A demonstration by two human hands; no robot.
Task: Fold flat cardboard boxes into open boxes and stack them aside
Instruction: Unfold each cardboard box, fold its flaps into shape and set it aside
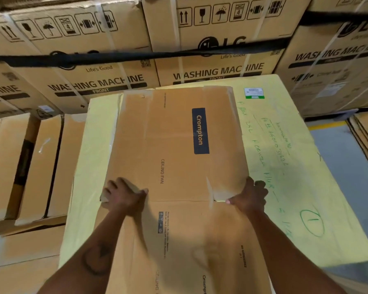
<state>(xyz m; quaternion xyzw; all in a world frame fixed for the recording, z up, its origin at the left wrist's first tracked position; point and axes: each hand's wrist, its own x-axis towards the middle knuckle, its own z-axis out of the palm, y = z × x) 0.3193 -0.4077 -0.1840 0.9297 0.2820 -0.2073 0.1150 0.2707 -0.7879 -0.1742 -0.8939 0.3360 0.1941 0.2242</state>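
Head view: a flat brown cardboard box [174, 145], printed "Crompton" and "CEILING FAN", lies on a pale yellow sheet-covered surface [295, 166] marked with green handwriting and a small label [254, 92]. The left hand [123, 196] grips the box's left edge at the crease line, fingers curled round a folded flap corner, thumb on top. The right hand [250, 196] grips the right edge at the same crease, fingers curled over the outer side, thumb pressed on the upper face. The near portion of the box extends toward the person, beneath both forearms. Behind the surface stand stacked washing machine cartons [210, 49], with a black strap [136, 56] running across them. Upright brown cartons [19, 166] stand to the left. A pile of flat cardboard [365, 136] lies at far right on the grey floor [336, 149]
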